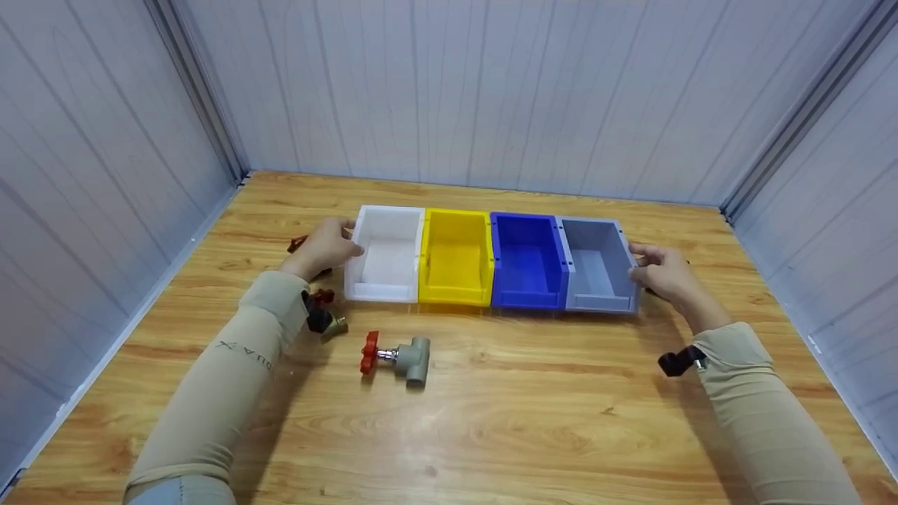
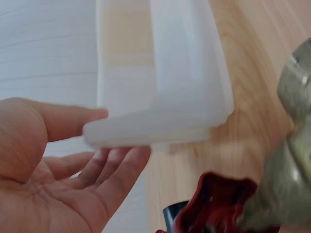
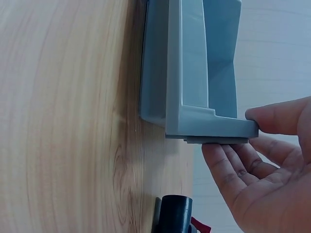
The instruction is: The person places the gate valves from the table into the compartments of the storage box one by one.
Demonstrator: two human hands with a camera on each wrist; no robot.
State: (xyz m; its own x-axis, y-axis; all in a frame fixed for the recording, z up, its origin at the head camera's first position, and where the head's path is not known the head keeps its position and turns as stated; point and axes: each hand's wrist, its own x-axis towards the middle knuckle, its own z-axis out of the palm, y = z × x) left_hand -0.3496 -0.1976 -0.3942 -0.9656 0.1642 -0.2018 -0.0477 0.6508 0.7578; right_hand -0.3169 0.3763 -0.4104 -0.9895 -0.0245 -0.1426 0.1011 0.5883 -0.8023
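Observation:
Four-colour storage bins stand side by side in a joined row: white (image 1: 384,291), yellow (image 1: 456,294), blue (image 1: 527,300) and grey (image 1: 602,303). No contents show inside them. My left hand (image 1: 324,249) pinches the outer side wall of the white bin, thumb on the inner side and fingers outside. At the other end, the grey bin's outer wall is pinched by my right hand (image 1: 666,273) in the same way. The left wrist view shows the white bin's rim (image 2: 146,128) between thumb and fingers. Whether the row touches the table cannot be told.
A grey pipe valve (image 1: 414,361) with a red handwheel lies in front of the bins. Red-handled valves (image 1: 324,296), partly hidden, lie by my left wrist. A dark cylindrical piece (image 3: 176,212) with red beside it is near the grey bin. Pale walls enclose the wooden table (image 1: 519,421).

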